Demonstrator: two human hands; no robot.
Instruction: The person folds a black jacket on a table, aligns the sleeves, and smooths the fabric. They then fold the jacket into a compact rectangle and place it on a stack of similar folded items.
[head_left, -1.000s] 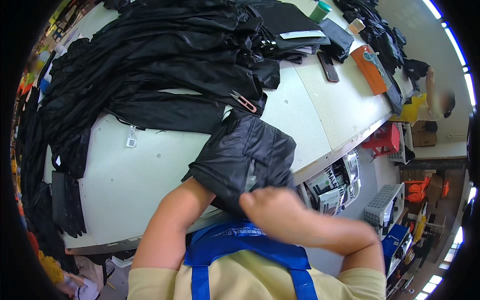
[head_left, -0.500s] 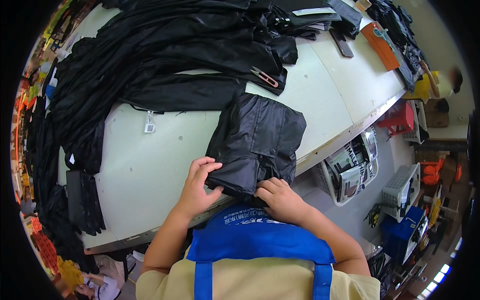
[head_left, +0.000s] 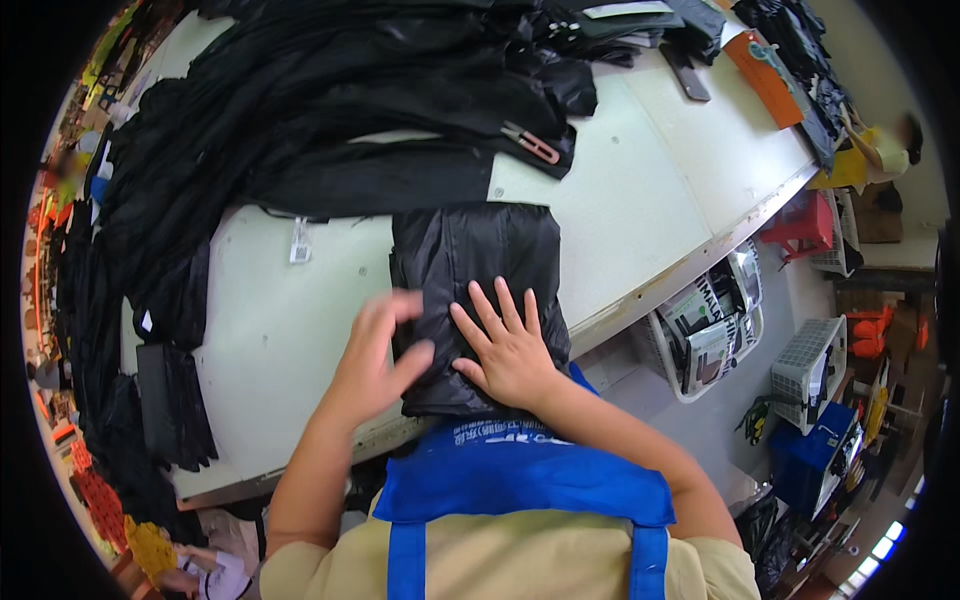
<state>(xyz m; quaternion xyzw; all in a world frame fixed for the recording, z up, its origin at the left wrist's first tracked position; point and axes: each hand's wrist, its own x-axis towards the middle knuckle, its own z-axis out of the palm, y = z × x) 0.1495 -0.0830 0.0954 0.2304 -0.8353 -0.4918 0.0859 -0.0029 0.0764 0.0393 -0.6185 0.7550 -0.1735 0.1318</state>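
Observation:
A folded black garment (head_left: 490, 245) of thin shiny cloth lies at the table's near edge, roughly a rectangle. My right hand (head_left: 510, 355) rests flat on its lower part, fingers spread. Beside its left edge is my left hand (head_left: 375, 355), somewhat blurred, thumb and fingers apart with nothing between them. Whether the left fingertips touch the cloth I cannot tell. Just beyond the folded piece, a large heap of black garments (head_left: 330, 90) spreads over the table, with pink-handled thread snips (head_left: 532, 143) lying on it.
The pale table (head_left: 290, 350) has a worn right edge. On it are a white tag (head_left: 300, 242), a dark phone (head_left: 685, 75) and an orange box (head_left: 765, 80). A white basket of packaged goods (head_left: 705, 330) stands on the floor at right, near a red stool (head_left: 800, 225). Another person (head_left: 880, 155) is far right.
The garment has been folded over into a neater rectangle, its buttoned flap now out of sight. My right hand has moved up from its near edge onto the cloth and flattened; my left has opened.

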